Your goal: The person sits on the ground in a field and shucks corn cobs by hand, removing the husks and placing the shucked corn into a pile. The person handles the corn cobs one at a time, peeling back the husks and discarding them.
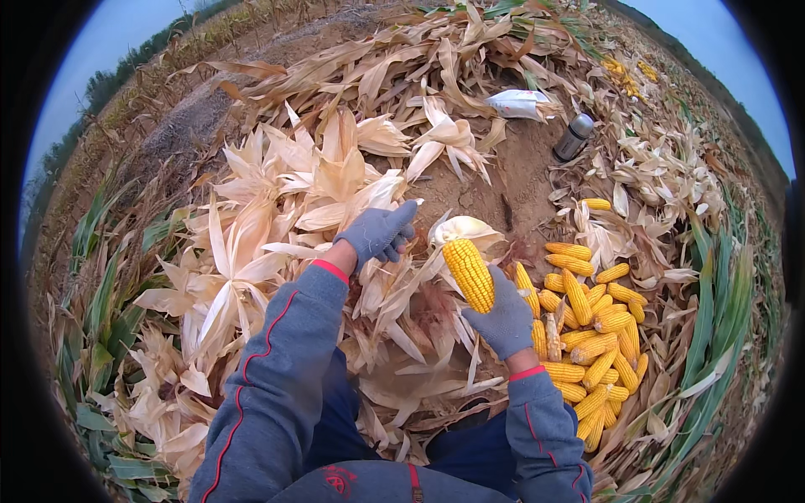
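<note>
My right hand (506, 314), in a grey knit glove, grips a bare yellow ear of corn (468, 275) by its lower end. Just beyond the ear's upper end is a pale peeled husk (473, 227); whether it is still joined to the ear I cannot tell. My left hand (380, 236), gloved the same way, hovers over dry husks with its thumb held out and its fingers partly curled. Nothing shows in its grasp, though the palm is partly hidden. Beside my right forearm lies a pile of husked yellow ears (594, 346).
Opened dry husks (251, 251) spread widely to the left. Cut cornstalks (390, 69) lie heaped ahead. A metal thermos (573, 137) stands on bare soil near a white bag (519, 104). Green leaves (710, 327) edge the right side, and more yellow ears (622, 78) lie farther off.
</note>
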`<state>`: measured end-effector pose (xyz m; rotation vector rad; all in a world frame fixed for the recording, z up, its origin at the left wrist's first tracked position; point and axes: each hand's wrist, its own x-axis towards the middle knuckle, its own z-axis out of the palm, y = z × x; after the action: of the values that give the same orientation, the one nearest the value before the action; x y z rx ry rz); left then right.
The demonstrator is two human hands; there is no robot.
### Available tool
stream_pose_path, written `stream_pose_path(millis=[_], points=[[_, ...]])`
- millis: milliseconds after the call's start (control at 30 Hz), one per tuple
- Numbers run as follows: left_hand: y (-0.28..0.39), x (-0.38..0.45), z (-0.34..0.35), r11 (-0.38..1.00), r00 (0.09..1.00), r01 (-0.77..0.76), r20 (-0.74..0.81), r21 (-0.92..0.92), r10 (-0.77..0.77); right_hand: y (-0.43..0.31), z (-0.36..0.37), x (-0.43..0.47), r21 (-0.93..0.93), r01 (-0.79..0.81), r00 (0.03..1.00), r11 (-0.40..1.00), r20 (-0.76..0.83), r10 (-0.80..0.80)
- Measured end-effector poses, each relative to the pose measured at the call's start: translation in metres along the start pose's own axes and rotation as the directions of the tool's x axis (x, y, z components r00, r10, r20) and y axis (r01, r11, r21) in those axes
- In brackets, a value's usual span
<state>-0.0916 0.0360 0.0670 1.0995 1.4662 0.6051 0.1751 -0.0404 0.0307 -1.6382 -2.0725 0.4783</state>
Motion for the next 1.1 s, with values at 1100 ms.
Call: stream_pose_path(millis=[1100], points=[[-0.007, 0.026, 0.030, 0.557, 0.894, -0.418, -0.433, -0.718, 0.114, -0.040, 0.014, -0.010, 0.032, 0.023, 0.990, 0.999, 0.138, -0.028]])
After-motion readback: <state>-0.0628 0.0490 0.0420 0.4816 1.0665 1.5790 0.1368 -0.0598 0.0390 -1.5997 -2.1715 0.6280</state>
